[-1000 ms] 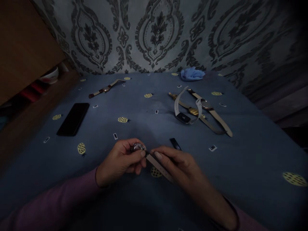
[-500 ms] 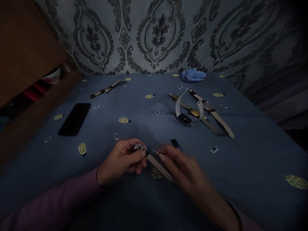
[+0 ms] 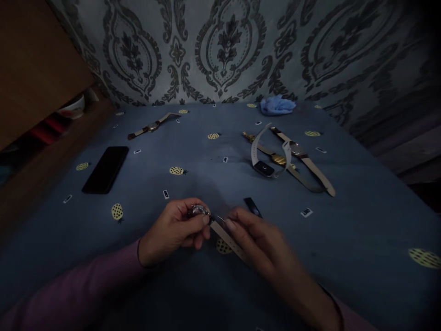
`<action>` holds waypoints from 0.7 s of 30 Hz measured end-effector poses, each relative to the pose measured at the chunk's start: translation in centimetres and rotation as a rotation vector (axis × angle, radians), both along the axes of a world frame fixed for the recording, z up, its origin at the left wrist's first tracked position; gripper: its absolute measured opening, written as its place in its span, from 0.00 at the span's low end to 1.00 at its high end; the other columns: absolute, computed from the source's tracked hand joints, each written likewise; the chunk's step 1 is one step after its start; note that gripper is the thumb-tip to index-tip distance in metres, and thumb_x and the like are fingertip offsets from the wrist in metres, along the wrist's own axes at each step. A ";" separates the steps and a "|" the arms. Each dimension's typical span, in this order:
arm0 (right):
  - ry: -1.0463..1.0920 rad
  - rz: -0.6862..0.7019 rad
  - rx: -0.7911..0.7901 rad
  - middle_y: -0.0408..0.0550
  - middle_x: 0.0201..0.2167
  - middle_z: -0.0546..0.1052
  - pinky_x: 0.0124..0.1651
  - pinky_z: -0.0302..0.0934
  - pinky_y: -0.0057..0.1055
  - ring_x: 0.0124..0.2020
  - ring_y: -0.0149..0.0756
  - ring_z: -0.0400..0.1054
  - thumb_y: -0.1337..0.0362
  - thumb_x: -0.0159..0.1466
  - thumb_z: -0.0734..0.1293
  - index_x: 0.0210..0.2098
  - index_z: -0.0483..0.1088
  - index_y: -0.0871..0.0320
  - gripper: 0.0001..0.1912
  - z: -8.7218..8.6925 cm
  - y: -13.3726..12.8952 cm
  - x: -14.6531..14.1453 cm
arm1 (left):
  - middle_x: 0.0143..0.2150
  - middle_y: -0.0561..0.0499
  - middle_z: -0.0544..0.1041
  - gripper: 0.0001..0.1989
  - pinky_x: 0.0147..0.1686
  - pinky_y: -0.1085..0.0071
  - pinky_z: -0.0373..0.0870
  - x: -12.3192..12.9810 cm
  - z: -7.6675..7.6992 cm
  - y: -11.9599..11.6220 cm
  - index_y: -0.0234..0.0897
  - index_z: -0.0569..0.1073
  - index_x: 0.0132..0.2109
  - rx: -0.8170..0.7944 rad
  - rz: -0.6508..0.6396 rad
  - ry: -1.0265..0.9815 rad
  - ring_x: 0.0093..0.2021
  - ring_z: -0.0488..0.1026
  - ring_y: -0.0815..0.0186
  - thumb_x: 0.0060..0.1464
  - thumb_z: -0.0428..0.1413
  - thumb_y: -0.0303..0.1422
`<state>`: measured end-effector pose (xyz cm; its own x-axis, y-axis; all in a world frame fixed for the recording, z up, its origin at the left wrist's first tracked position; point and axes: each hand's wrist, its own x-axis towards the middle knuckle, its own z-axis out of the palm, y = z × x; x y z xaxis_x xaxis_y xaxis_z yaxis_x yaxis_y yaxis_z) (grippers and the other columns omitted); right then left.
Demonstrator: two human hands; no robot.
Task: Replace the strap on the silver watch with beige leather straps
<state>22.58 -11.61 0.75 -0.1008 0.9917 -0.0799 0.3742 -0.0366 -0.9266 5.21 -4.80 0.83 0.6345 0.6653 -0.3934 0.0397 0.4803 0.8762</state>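
My left hand (image 3: 179, 225) pinches a wristwatch (image 3: 200, 210) by its silver case, thumb on the near side. One pale strap (image 3: 228, 239) of this watch slants down to the right and runs under my right hand (image 3: 257, 239). Between the thumb and forefinger of my right hand is a thin metal pin-like tool (image 3: 220, 218), its tip pointing left at the joint of case and strap. Whether the tip touches the watch, I cannot tell. Just behind the right hand lies a small dark flat strip (image 3: 253, 208).
A black phone (image 3: 105, 170) lies at left, with a brown-strapped watch (image 3: 152, 126) behind it. To the right are a white smartwatch (image 3: 264, 168), a gold watch (image 3: 279, 159) and another strap watch (image 3: 296, 150). A crumpled blue cloth (image 3: 277, 105) sits by the wall.
My right hand has shifted slightly left, bringing the pin-like tool's tip closer to the watch case. My left hand and the watch stay nearly in place.
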 end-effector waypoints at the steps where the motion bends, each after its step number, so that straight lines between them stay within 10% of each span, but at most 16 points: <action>1: -0.005 -0.004 -0.003 0.38 0.19 0.60 0.23 0.51 0.27 0.20 0.28 0.55 0.55 0.69 0.55 0.26 0.62 0.55 0.18 0.0 0.0 0.0 | 0.23 0.56 0.71 0.05 0.17 0.83 0.54 0.0 0.0 0.0 0.33 0.68 0.34 -0.002 0.001 -0.002 0.17 0.64 0.78 0.56 0.55 0.30; 21: -0.026 0.043 -0.051 0.38 0.18 0.59 0.23 0.49 0.27 0.20 0.28 0.53 0.55 0.68 0.54 0.25 0.62 0.56 0.18 0.3 0.0 -0.4 | 0.24 0.56 0.71 0.04 0.18 0.84 0.57 -0.1 0.0 -0.1 0.34 0.68 0.35 0.010 -0.005 0.009 0.18 0.64 0.79 0.56 0.55 0.30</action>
<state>22.20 -11.63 1.00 -0.1401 0.9811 -0.1331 0.4006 -0.0667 -0.9138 5.08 -4.86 0.84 0.6343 0.6665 -0.3918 0.0494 0.4709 0.8808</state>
